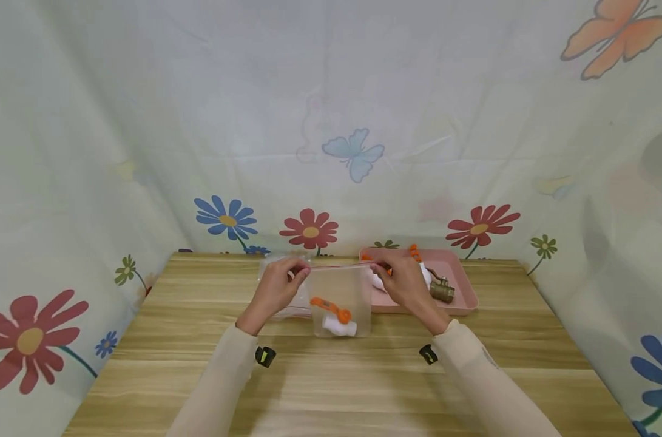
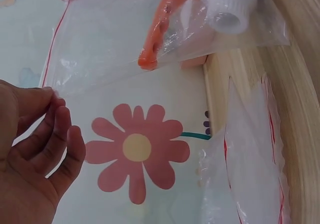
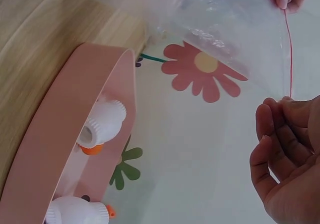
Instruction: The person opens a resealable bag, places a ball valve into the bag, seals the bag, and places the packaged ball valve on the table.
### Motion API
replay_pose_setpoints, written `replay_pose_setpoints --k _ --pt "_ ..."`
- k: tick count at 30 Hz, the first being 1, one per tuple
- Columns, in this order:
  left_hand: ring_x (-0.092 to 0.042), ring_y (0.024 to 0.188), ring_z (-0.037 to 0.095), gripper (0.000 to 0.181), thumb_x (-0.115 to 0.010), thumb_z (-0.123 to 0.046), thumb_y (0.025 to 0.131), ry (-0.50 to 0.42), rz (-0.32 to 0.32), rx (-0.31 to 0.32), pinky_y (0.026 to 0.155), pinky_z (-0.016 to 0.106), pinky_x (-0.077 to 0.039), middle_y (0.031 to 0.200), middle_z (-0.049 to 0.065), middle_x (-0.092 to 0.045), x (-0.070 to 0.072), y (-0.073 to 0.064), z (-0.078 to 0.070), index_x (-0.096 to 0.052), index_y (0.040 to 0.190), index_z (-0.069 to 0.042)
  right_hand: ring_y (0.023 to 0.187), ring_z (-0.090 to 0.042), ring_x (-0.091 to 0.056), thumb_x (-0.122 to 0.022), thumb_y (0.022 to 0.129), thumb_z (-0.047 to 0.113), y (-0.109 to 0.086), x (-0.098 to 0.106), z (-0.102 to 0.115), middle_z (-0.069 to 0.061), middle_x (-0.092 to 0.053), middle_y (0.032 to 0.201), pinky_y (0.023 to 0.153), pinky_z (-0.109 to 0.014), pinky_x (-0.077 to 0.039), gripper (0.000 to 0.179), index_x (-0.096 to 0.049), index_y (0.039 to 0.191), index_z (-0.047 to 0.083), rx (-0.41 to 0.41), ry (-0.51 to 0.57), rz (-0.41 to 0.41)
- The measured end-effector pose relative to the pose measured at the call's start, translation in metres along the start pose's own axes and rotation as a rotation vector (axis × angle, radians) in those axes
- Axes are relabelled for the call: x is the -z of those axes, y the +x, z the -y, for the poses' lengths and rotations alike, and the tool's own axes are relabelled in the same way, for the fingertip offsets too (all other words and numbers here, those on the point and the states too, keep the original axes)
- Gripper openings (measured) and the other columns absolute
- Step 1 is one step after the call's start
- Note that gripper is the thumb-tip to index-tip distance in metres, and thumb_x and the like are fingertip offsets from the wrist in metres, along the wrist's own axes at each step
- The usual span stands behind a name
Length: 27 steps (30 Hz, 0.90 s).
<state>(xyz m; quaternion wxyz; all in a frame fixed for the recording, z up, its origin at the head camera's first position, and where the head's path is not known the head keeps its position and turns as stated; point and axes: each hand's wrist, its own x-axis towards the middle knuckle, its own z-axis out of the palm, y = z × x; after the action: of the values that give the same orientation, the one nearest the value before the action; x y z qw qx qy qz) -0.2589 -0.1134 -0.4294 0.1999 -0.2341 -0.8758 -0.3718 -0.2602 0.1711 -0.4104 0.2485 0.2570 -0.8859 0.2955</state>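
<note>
Between my two hands hangs a clear zip bag (image 1: 341,285) with a red line along its top edge. My left hand (image 1: 278,284) pinches the top left corner between thumb and forefinger. The opposite top corner is pinched by my right hand (image 1: 400,280). At the bottom of the bag lies a white plastic ball valve (image 1: 338,326) with an orange lever handle (image 2: 159,29). In both wrist views the red-edged top is stretched straight from hand to hand. Whether the zip is fully pressed together cannot be told.
A pink tray (image 1: 467,285) stands at the back right behind my right hand, holding white valves (image 3: 102,124) with orange handles and a brass valve (image 1: 443,291). More clear zip bags (image 2: 250,169) lie on the wooden table (image 1: 331,388) at the left. A flower-printed curtain (image 1: 331,121) closes off the back.
</note>
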Motion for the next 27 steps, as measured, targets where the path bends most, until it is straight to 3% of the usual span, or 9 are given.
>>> replay_pose_setpoints --k 3,10,14,19,27 --pt "-0.061 0.075 0.014 0.010 -0.066 -0.014 0.094 0.009 0.001 0.012 0.065 0.027 -0.053 0.084 0.004 -0.069 -0.004 0.006 0.006 -0.072 0.096 -0.007 0.066 -0.015 -0.063 -0.070 0.089 0.012 0.007 -0.005 -0.006 -0.006 -0.076 0.090 0.060 -0.029 -0.048 0.020 -0.074 0.109 0.012 -0.029 -0.034 0.025" --pt "-0.064 0.078 0.017 0.014 -0.064 -0.014 0.095 0.006 0.011 0.051 0.068 0.032 -0.054 0.088 0.007 -0.071 -0.011 0.016 0.017 -0.073 0.101 -0.005 0.062 -0.017 -0.059 -0.066 0.093 0.017 0.020 -0.016 -0.015 -0.007 -0.074 0.082 0.059 -0.032 -0.046 0.016 -0.075 0.103 0.008 -0.129 -0.095 0.093" --pt "-0.064 0.078 0.017 0.015 -0.063 -0.015 0.096 -0.001 0.011 0.103 0.068 0.031 -0.053 0.087 0.006 -0.071 -0.015 0.022 0.022 -0.073 0.102 -0.006 0.069 -0.019 -0.064 -0.066 0.094 0.019 0.028 -0.022 -0.020 -0.006 -0.074 0.084 0.063 -0.035 -0.050 0.015 -0.075 0.100 0.009 -0.151 -0.118 0.101" --pt "-0.065 0.077 0.017 0.016 -0.063 -0.016 0.096 -0.009 0.013 0.125 0.068 0.031 -0.053 0.087 0.006 -0.072 -0.019 0.029 0.029 -0.074 0.103 -0.006 0.074 -0.023 -0.067 -0.065 0.095 0.022 0.035 -0.028 -0.024 -0.005 -0.075 0.086 0.066 -0.037 -0.053 0.016 -0.076 0.099 0.012 -0.188 -0.168 0.109" --pt "-0.063 0.076 0.018 0.014 -0.063 -0.014 0.095 0.001 -0.010 0.182 0.067 0.031 -0.050 0.087 0.007 -0.071 -0.027 0.038 0.038 -0.073 0.101 -0.005 0.072 -0.018 -0.064 -0.063 0.096 0.027 0.042 -0.037 -0.029 -0.001 -0.072 0.084 0.063 -0.034 -0.051 0.018 -0.074 0.104 0.015 -0.240 -0.192 0.152"
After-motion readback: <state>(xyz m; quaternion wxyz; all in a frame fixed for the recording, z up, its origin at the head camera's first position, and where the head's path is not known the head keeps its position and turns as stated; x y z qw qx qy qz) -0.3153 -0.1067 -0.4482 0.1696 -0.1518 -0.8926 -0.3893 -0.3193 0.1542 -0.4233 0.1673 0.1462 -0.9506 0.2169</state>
